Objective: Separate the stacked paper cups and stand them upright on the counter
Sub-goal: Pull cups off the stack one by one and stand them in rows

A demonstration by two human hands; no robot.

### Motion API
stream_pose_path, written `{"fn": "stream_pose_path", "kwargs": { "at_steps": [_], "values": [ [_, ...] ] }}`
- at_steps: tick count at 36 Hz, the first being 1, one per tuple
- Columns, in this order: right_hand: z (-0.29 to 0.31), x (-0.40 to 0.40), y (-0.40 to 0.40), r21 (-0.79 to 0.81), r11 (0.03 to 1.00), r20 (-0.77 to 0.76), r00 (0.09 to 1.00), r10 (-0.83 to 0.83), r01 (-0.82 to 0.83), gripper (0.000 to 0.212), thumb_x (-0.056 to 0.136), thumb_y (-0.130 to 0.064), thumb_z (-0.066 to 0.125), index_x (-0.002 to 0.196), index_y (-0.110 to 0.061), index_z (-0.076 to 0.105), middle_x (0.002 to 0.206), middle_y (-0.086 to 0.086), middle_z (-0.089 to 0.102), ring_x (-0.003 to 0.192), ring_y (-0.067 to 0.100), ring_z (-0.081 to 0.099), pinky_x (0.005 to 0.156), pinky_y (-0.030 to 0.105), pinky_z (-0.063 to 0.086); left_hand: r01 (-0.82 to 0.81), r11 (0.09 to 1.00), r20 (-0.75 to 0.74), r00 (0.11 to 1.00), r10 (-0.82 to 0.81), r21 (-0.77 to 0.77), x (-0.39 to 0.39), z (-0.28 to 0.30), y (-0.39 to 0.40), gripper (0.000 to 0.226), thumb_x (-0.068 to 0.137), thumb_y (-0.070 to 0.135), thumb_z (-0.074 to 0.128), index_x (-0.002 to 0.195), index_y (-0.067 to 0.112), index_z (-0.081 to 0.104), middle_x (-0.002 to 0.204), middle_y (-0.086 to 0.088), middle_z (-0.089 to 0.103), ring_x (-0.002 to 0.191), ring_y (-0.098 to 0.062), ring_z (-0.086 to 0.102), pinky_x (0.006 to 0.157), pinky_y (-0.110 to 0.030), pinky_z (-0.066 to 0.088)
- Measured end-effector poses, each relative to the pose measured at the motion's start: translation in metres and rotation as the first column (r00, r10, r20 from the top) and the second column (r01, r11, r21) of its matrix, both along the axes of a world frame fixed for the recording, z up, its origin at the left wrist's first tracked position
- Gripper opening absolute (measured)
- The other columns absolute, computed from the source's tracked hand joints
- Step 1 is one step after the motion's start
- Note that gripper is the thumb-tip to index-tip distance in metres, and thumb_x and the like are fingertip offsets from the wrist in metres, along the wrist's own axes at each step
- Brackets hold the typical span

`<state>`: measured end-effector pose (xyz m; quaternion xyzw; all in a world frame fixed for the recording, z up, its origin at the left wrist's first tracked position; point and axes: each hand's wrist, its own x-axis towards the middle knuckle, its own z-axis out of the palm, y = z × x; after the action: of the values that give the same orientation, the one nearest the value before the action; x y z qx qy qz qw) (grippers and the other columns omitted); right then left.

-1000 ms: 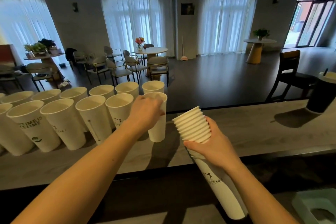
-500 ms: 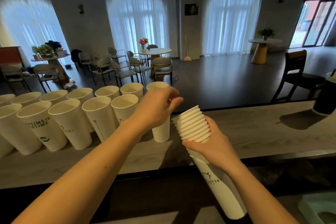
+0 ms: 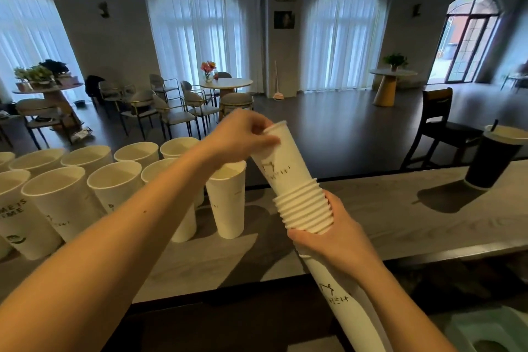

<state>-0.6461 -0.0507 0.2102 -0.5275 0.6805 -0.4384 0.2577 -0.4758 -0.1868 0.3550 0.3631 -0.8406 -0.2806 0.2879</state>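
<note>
My right hand grips a tilted stack of white paper cups just below its ribbed rims, above the counter's near edge. My left hand pinches the rim of the top cup, which stands most of the way out of the stack. Several separated white cups stand upright in two rows on the grey counter at the left. The nearest of them is just left of the stack.
A dark lidded cup with a straw stands on the counter at the far right. A pale green object lies below at the bottom right. Beyond the counter are chairs and round tables.
My left hand let go of the cup it set down in the front row, moved right to the stack and pulled the top cup upward out of it. The stack stayed in my right hand.
</note>
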Motion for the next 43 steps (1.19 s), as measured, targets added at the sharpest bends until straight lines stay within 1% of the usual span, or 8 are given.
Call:
{"fn": "stream_pose_path", "kwargs": {
  "at_steps": [6, 9, 14, 23, 30, 36, 40, 43],
  "values": [
    [-0.009, -0.015, -0.008, 0.115, 0.988, -0.077, 0.993, -0.094, 0.102, 0.103, 0.054, -0.067, 0.08, 0.143, -0.049, 0.033, 0.11, -0.016, 0.065, 0.099, 0.007, 0.063, 0.088, 0.043, 0.057, -0.129, 0.936, 0.152, 0.971, 0.187, -0.328, -0.032, -0.009, -0.035, 0.017, 0.094, 0.028, 0.06, 0.106, 0.017, 0.066, 0.098, 0.001, 0.064, 0.085, -0.017, 0.061, 0.07, -0.031, 0.053],
    [-0.009, -0.017, -0.01, 0.134, 0.986, -0.084, 0.993, -0.087, 0.098, 0.099, 0.057, -0.065, 0.081, 0.142, -0.05, 0.033, 0.109, -0.017, 0.065, 0.099, 0.005, 0.062, 0.089, 0.042, 0.057, -0.098, 0.899, 0.3, 0.922, 0.244, -0.428, -0.049, -0.031, -0.048, 0.009, 0.093, 0.028, 0.06, 0.096, 0.02, 0.062, 0.092, 0.001, 0.06, 0.083, -0.02, 0.06, 0.066, -0.032, 0.046],
    [-0.01, -0.018, -0.013, 0.133, 0.986, -0.08, 0.993, -0.086, 0.097, 0.105, 0.054, -0.071, 0.077, 0.146, -0.05, 0.031, 0.114, -0.018, 0.065, 0.102, 0.004, 0.062, 0.09, 0.041, 0.056, 0.063, 0.836, 0.563, 0.766, 0.31, -0.545, -0.066, -0.057, -0.064, 0.019, 0.093, 0.028, 0.061, 0.108, 0.016, 0.065, 0.101, -0.007, 0.065, 0.083, -0.023, 0.062, 0.063, -0.032, 0.041],
    [-0.007, -0.015, -0.016, 0.147, 0.988, -0.049, 0.998, -0.05, 0.056, 0.11, 0.049, -0.074, 0.072, 0.147, -0.052, 0.028, 0.119, -0.018, 0.062, 0.107, 0.006, 0.06, 0.093, 0.041, 0.055, 0.067, 0.778, 0.581, 0.705, 0.406, -0.625, -0.073, -0.065, -0.084, 0.025, 0.095, 0.031, 0.058, 0.111, 0.013, 0.063, 0.103, -0.01, 0.066, 0.088, -0.026, 0.066, 0.062, -0.034, 0.041],
    [-0.006, -0.01, -0.019, 0.135, 0.989, -0.058, 0.997, -0.053, 0.06, 0.106, 0.054, -0.071, 0.076, 0.146, -0.052, 0.028, 0.12, -0.017, 0.06, 0.108, 0.006, 0.059, 0.092, 0.04, 0.054, 0.059, 0.824, 0.59, 0.727, 0.351, -0.563, -0.074, -0.06, -0.082, 0.029, 0.094, 0.032, 0.06, 0.115, 0.013, 0.061, 0.108, -0.011, 0.066, 0.09, -0.027, 0.066, 0.065, -0.034, 0.048],
    [-0.004, -0.007, -0.017, 0.106, 0.993, -0.056, 0.997, -0.046, 0.052, 0.088, 0.067, -0.057, 0.084, 0.137, -0.055, 0.03, 0.11, -0.022, 0.059, 0.097, -0.003, 0.057, 0.071, 0.021, 0.044, -0.056, 0.876, 0.315, 0.921, 0.231, -0.479, -0.065, -0.044, -0.054, 0.042, 0.094, 0.045, 0.055, 0.128, 0.019, 0.054, 0.12, -0.002, 0.065, 0.107, -0.021, 0.062, 0.087, -0.042, 0.054],
    [-0.001, -0.002, -0.014, 0.064, 0.995, -0.049, 0.996, -0.071, 0.074, 0.083, 0.071, -0.052, 0.084, 0.136, -0.051, 0.033, 0.109, -0.021, 0.059, 0.095, -0.003, 0.056, 0.066, 0.019, 0.041, 0.106, 0.991, 0.313, 0.947, -0.076, -0.078, -0.052, -0.032, -0.009, 0.04, 0.1, 0.049, 0.041, 0.117, 0.017, 0.059, 0.104, 0.004, 0.068, 0.094, -0.013, 0.065, 0.088, -0.036, 0.054],
    [0.0, 0.003, -0.013, 0.043, 0.996, -0.045, 0.996, -0.075, 0.077, 0.091, 0.071, -0.052, 0.083, 0.146, -0.047, 0.031, 0.112, -0.016, 0.06, 0.097, 0.002, 0.057, 0.067, 0.023, 0.045, 0.193, 0.971, 0.46, 0.856, -0.236, 0.14, -0.042, -0.031, 0.02, 0.047, 0.102, 0.047, 0.035, 0.13, 0.016, 0.057, 0.118, 0.001, 0.062, 0.109, -0.015, 0.058, 0.091, -0.028, 0.042]
  ]
}}
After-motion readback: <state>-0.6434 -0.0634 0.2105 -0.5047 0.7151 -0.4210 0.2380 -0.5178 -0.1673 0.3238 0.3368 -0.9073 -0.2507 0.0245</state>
